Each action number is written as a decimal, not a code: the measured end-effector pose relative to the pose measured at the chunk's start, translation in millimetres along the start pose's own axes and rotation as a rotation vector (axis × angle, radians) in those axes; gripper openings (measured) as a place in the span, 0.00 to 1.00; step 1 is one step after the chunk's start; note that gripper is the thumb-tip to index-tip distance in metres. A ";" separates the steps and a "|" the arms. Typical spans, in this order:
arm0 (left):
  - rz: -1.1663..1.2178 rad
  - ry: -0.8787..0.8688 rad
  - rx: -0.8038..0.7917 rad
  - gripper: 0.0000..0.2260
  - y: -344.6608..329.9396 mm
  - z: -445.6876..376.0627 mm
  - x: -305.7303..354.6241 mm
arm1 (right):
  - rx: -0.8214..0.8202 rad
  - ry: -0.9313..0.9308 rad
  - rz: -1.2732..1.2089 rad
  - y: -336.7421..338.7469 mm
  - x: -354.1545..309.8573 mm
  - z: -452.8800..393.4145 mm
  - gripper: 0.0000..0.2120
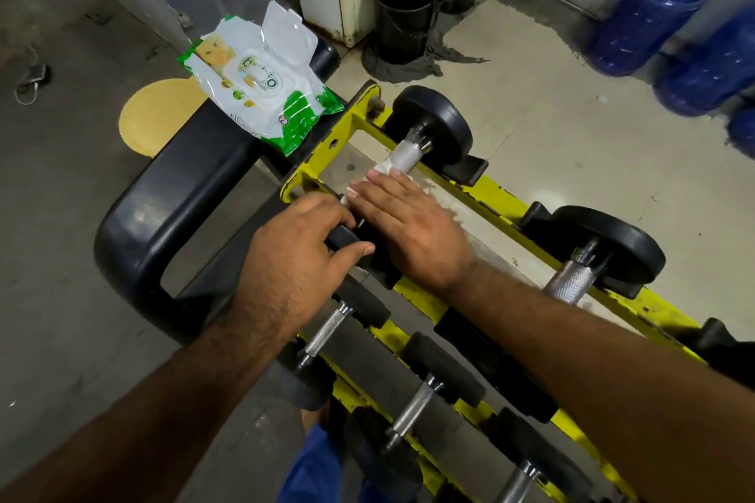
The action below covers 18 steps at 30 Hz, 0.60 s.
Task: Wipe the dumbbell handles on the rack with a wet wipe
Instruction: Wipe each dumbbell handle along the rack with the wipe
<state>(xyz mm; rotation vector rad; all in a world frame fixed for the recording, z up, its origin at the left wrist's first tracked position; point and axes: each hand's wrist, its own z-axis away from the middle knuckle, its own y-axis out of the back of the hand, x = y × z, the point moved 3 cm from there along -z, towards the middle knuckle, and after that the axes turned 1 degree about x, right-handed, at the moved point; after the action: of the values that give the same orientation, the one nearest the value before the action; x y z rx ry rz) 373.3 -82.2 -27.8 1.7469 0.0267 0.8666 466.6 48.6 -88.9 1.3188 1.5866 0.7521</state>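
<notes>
From the head camera we see our right hand (pixel 412 229) laid flat, fingers straight, pressing a white wet wipe (pixel 378 176) onto the handle of the top-left dumbbell (pixel 408 153) on the yellow rack (pixel 502 204), while our left hand (pixel 302 253) curls around that dumbbell's near black end. We judge the job barely begun: the other handles (pixel 570 282) on the rack appear still unwiped, and the wipe packet (pixel 261 86) lies open on the black bench (pixel 175 192) beside it.

Open gap inside the yellow rack (pixel 502 198) between its two rails — room to reach there. Left of the rack, the black bench (pixel 163 196) and wipes pack (pixel 261 82) crowd in — dumbbell heads (pixel 433 122) block its far rail.
</notes>
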 end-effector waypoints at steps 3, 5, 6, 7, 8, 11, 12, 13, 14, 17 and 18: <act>0.001 -0.003 -0.005 0.13 -0.1 0.4 0.4 | 0.069 -0.057 0.092 14.8 33.5 -3.6 0.22; -0.005 -0.001 -0.017 0.13 0.2 -0.6 -1.2 | 0.128 -0.215 0.121 17.0 35.4 -5.8 0.25; -0.009 0.000 -0.025 0.13 1.3 -1.4 -1.8 | 0.130 -0.202 0.095 9.6 22.7 -4.3 0.22; -0.014 0.000 -0.039 0.13 2.4 -2.6 -1.8 | 0.103 -0.126 0.054 0.1 6.8 -0.8 0.19; -0.021 -0.002 -0.055 0.13 3.4 -4.1 -1.3 | 0.041 -0.031 0.021 -3.7 -6.6 1.7 0.18; -0.023 -0.013 -0.073 0.12 5.5 -3.6 -0.3 | -0.043 0.068 0.049 5.9 7.6 0.4 0.20; -0.017 -0.015 -0.071 0.11 5.6 -2.9 -0.2 | 0.010 0.005 0.086 12.0 21.1 -1.9 0.21; -0.013 -0.017 -0.069 0.11 5.4 -2.5 -0.1 | 0.064 -0.087 0.125 17.1 31.9 -3.7 0.24; -0.013 -0.017 -0.066 0.11 5.0 -2.0 0.0 | 0.100 -0.174 0.142 18.5 33.9 -4.6 0.27; -0.014 -0.025 -0.056 0.12 3.5 0.1 -0.3 | 0.021 -0.041 0.067 -1.9 0.5 0.5 0.21; -0.024 -0.035 -0.057 0.12 2.6 1.0 0.4 | -0.026 0.046 0.047 -3.8 -4.7 2.8 0.20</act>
<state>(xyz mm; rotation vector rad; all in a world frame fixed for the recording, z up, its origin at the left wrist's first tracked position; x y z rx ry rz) 373.1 -83.8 -25.5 1.7048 -0.0011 0.8116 467.6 42.9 -92.2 1.3330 1.5813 0.8347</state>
